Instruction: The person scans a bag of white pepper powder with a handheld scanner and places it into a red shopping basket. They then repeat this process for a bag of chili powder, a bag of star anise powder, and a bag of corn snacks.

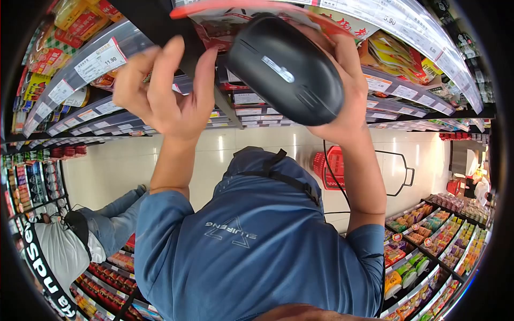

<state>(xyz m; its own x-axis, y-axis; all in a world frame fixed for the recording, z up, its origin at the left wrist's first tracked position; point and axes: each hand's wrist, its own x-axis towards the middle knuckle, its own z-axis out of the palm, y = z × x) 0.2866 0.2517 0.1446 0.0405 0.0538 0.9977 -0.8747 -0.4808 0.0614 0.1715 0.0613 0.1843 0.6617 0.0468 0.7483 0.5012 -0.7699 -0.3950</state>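
Note:
My right hand (353,96) is wrapped round a black barcode scanner (286,69), a rounded casing with a small pale label on top. It covers most of the hand's fingers. A thin black cable (333,174) hangs below that hand. My left hand (171,96) is raised in front of the shelf edge, empty, its fingers bent and apart and slightly blurred. Behind the scanner are red and white food packets (214,27) on the upper shelf. A price tag (100,60) reading 11.90 sits on the shelf strip just left of my left hand.
Shelf strips with price tags (404,92) run across the top. Yellow packets (393,53) lie at the right. A red shopping basket (327,168) stands on the pale floor (107,166). Another person (69,246) is at lower left. Stocked shelves (428,241) line the aisle's other side.

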